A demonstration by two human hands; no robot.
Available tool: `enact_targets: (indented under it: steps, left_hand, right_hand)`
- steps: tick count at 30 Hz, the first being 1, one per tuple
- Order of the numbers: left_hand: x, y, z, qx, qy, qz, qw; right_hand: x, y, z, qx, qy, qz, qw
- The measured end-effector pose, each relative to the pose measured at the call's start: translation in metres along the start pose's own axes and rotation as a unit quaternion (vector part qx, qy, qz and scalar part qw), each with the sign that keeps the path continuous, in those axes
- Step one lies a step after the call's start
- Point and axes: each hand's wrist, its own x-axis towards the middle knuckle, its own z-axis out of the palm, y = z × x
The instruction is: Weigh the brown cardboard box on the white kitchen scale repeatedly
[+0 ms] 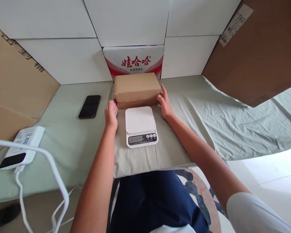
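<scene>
The cardboard box (pixel 137 89) lies straight ahead between the 2 hands, long axis running side to side, with the left hand (pixel 111 113) flat against its left end and the right hand (pixel 164 102) against its right end, equally near, just beyond the scale (pixel 140 126).

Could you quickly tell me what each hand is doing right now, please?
Left hand: open, pressed against the left end of the cardboard box.
Right hand: open, pressed against the box's right end.
</scene>
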Motion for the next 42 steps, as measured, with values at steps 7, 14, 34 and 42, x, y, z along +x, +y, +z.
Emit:
enact_targets:
  steps: [7,14,34,42]
  left_hand:
    - [-0.008,0.007,0.004,0.000,-0.002,0.118,0.993]
    - [-0.083,0.030,-0.027,0.008,0.010,0.161,0.987]
    - [-0.147,0.017,-0.057,0.020,-0.022,0.084,0.996]
    - [-0.147,0.020,-0.054,0.027,-0.024,0.098,0.995]
  right_hand:
    - [-0.006,-0.014,0.006,-0.044,-0.001,-0.098,0.994]
    - [-0.067,-0.047,0.004,-0.054,0.009,-0.136,0.989]
    - [-0.135,-0.064,-0.005,-0.049,0.013,-0.068,0.996]
    - [-0.134,-0.067,-0.005,-0.045,0.024,-0.078,0.996]
